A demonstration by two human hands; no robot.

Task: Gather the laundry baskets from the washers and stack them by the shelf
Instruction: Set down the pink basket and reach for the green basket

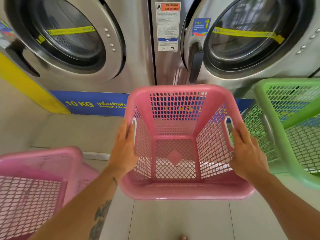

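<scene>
An empty pink laundry basket point(174, 129) with lattice walls is in the centre, in front of two steel washers. My left hand point(123, 149) presses against its left side by the handle slot. My right hand point(245, 153) grips its right side by the other handle slot. A second pink basket point(34, 179) sits at the lower left. A green basket point(290, 129) stands at the right, close beside the held one.
Two front-loading washers point(69, 40) point(251, 37) with round doors fill the top, with a blue "10 KG" strip point(90, 103) at their base. A raised step point(78, 134) runs along the washers. Tiled floor point(173, 220) lies below the basket.
</scene>
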